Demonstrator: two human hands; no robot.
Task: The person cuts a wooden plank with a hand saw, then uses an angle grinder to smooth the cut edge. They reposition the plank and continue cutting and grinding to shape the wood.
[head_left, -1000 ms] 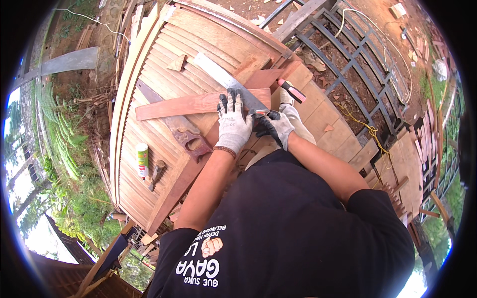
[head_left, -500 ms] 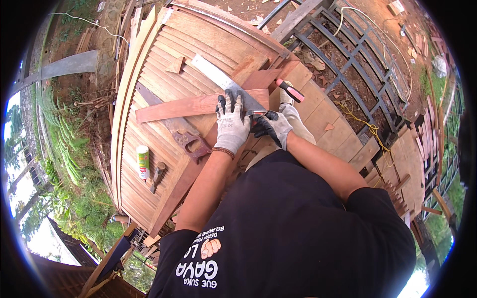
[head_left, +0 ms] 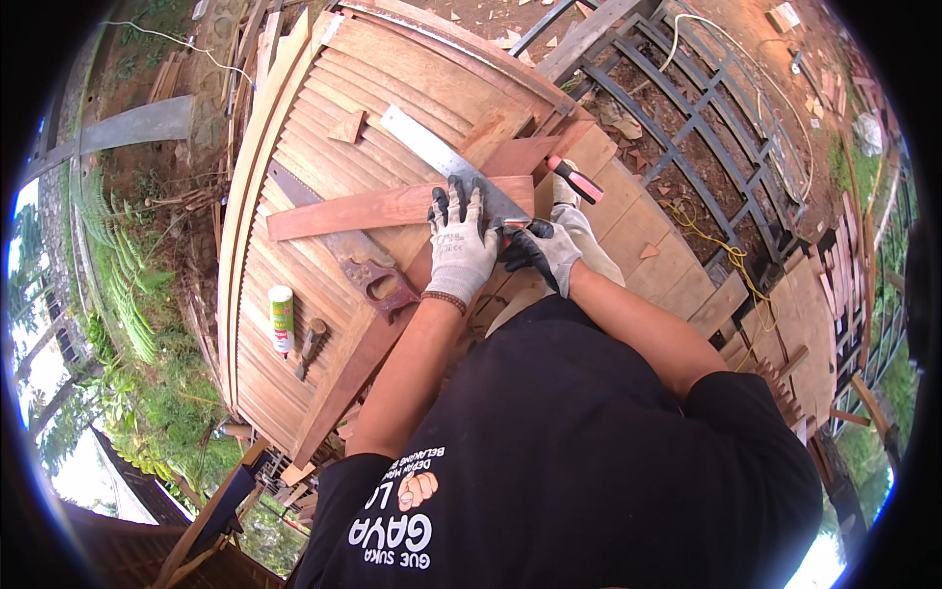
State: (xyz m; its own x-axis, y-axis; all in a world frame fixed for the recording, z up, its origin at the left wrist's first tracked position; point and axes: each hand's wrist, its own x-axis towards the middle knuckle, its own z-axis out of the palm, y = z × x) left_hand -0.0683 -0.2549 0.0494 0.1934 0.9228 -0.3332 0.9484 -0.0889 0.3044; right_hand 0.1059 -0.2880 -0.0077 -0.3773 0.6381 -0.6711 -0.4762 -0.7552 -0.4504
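left hand (head_left: 459, 250) flat, fingers apart, on reddish board (head_left: 363, 208) and metal blade (head_left: 427, 142). right hand (head_left: 552, 255) clamped on small red item (head_left: 514, 224) at blade's near end. board crosses slatted panel (head_left: 383, 83), over handsaw (head_left: 355, 257).

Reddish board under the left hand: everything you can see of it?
The reddish-brown board looks like bare wood: long, flat, narrow, faintly grained. It lies roughly left to right, over the blade of the handsaw. A grey metal straightedge crosses on top, toward its right end. The gloved left hand rests on it, fingers pointing away from the person.
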